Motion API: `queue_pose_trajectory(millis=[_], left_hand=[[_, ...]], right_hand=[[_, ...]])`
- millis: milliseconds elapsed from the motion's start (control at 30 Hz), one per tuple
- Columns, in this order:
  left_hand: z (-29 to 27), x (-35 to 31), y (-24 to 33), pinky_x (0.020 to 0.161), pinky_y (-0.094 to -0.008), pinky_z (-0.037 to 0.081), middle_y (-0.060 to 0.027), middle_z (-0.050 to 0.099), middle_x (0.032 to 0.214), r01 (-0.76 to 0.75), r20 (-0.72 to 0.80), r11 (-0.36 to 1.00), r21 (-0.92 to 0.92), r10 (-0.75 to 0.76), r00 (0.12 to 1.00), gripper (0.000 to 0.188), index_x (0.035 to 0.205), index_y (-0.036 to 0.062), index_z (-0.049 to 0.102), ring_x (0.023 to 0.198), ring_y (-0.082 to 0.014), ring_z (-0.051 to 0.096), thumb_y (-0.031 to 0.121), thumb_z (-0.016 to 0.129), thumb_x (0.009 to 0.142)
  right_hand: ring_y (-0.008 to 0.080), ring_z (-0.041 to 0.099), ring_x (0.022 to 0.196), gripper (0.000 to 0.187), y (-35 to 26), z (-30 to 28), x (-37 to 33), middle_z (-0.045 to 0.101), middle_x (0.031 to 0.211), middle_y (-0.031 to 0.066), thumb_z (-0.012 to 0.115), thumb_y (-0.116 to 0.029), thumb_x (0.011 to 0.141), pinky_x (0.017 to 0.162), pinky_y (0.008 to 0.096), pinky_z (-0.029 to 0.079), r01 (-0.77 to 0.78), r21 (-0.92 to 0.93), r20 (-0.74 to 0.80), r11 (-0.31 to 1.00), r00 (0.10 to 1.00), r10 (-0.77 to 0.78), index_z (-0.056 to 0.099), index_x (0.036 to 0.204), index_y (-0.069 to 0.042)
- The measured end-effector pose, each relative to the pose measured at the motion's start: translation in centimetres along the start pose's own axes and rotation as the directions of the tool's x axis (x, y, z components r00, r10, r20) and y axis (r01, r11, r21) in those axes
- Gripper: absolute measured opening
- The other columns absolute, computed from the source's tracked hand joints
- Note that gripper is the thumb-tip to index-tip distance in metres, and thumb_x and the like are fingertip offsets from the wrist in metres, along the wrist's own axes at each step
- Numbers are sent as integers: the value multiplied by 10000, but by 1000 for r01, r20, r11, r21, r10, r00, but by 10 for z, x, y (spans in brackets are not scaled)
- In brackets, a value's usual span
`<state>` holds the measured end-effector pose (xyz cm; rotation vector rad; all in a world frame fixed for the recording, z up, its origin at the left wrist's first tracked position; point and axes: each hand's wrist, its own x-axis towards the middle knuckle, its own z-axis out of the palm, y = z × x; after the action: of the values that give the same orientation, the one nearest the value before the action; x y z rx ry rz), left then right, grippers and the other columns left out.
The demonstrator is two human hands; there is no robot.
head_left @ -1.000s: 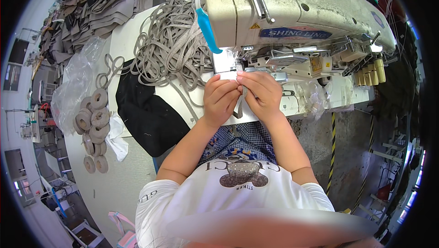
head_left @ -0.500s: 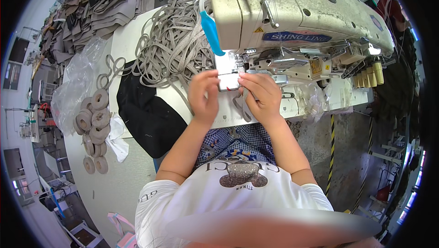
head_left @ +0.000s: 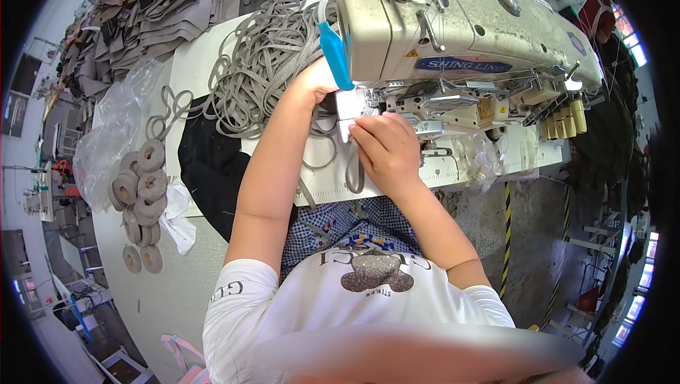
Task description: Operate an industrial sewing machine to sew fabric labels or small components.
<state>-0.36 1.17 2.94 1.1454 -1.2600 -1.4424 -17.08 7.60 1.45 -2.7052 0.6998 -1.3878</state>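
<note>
My right hand (head_left: 391, 150) is closed, fingertips at the front edge of the lit metal sewing plate (head_left: 346, 108), pinching a grey strap (head_left: 354, 170) whose loop hangs over the table edge. Farther forward, my left hand (head_left: 320, 81) reaches past the plate's left side, beside the blue sleeve-like piece (head_left: 333, 53) on the sewing machine (head_left: 453, 23). Its fingers are hidden, so what they hold cannot be told. Against that arm lies a big tangled heap of grey strap (head_left: 265, 58).
Black cloth (head_left: 209, 172) hangs over the table's front edge on the left. Nearby are several tan rolls (head_left: 151, 187), a white cloth (head_left: 178, 218) and clear plastic (head_left: 120, 115). Grey fabric pieces (head_left: 163, 16) are piled at the far left. Gold-coloured knobs (head_left: 567, 122) stick out at the machine's right.
My left hand has moved from the plate's front forward along its left side. My right hand has shifted slightly left and down with the strap. The machine appears slightly farther right.
</note>
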Motion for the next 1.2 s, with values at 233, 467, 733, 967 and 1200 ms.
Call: queue_pose_trajectory(millis=[233,467,733,967,1200], left_hand=[[-5,13,-19,669,-240,481,-68,610,896,-58,-162,937,-344,2,987,238,1023,31,577,792,-119,588,126,554,806],[-30,-22,-25,622,-219,497,-87,633,821,-97,-362,944,-317,-26,932,138,903,16,559,681,-128,611,136,525,842],[-34,-62,-9,605,-201,491,-94,639,834,-151,-423,921,-359,-16,906,137,867,10,555,707,-115,620,142,527,838],[-35,-71,-9,609,-202,494,-108,635,872,-191,-405,895,-404,12,914,137,892,24,546,724,-127,624,145,530,832],[-38,-76,-9,619,-208,517,-127,626,888,-230,-403,863,-450,34,915,169,952,-4,522,745,-149,627,106,533,825]], right_hand=[[224,575,816,290,-2,17,6,587,907,53,626,-12,583,735,354,451,-30,22,31,999,999,30,601,870,-36],[205,583,873,285,-11,16,6,601,953,58,624,-23,616,768,339,443,23,73,117,997,993,-31,603,899,-39],[214,602,868,254,-26,1,-7,618,941,72,625,-26,625,780,340,444,59,171,147,983,985,-85,618,879,-37],[217,613,837,240,-35,-8,-24,624,913,74,629,-22,617,772,341,452,89,214,155,973,980,-124,626,857,-32],[204,612,833,239,-39,-11,-38,624,913,68,635,-23,612,778,336,454,71,252,214,965,969,-127,628,851,-33]])
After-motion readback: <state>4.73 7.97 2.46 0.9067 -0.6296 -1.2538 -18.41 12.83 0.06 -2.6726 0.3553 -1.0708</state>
